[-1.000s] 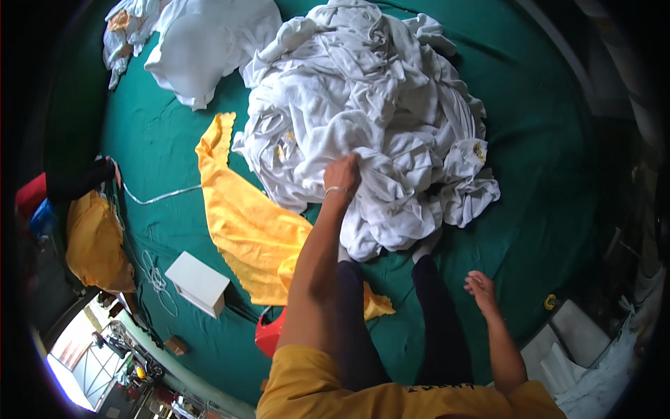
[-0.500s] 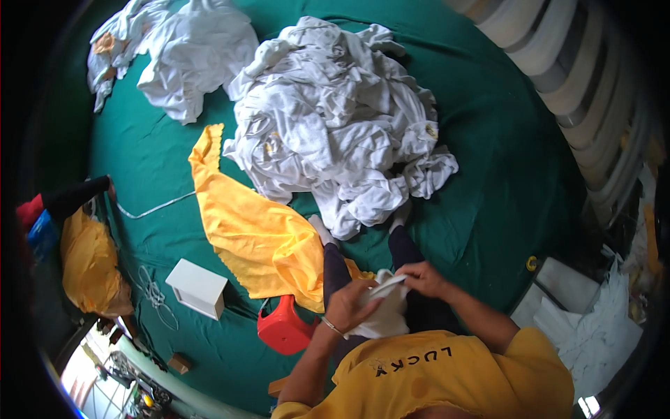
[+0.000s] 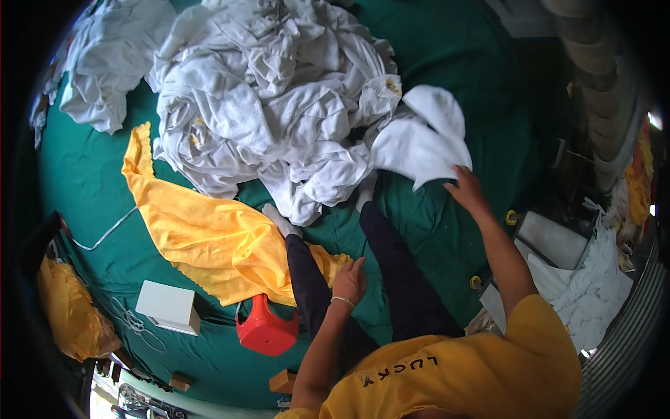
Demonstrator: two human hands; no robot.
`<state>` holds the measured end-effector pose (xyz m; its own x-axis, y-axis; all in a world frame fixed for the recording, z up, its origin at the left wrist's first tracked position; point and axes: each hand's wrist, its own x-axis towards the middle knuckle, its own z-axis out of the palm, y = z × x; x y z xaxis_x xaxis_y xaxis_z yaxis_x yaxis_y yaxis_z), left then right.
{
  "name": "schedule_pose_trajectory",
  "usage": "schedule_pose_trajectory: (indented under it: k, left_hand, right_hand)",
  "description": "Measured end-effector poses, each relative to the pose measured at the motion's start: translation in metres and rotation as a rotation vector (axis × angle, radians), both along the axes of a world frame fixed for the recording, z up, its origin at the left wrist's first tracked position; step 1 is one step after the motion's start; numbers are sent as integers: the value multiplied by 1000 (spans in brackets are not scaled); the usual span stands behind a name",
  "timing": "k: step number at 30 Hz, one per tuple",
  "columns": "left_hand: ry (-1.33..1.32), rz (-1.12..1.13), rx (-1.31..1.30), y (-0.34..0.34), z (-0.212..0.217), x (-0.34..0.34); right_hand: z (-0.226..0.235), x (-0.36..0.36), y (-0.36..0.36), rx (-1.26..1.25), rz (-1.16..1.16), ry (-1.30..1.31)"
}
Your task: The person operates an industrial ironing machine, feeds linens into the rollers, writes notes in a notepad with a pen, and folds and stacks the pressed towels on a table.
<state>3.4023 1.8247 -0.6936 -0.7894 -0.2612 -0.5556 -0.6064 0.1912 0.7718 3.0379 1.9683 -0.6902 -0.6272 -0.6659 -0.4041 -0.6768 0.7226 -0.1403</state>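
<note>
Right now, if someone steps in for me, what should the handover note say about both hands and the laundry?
Left hand: open, resting on the left thigh, holding nothing.
Right hand: stretched forward at the edge of a white cloth, which lies on the green mat to the right of the big white pile; grip not clear.
Yellow cloth: spread left of the legs.
Done: one white cloth apart from the pile. Left: the pile itself.
</note>
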Motion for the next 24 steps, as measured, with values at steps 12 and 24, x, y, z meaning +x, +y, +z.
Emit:
schedule_pose_trajectory:
  k: [12, 24]
  left_hand:
    - [-175, 658, 98, -7, -37, 51]
    - [-70, 207, -33, -32, 61, -12]
  right_hand:
    - [-223, 240, -129, -82, -120, -753]
    - [177, 122, -113, -348, -327, -1335]
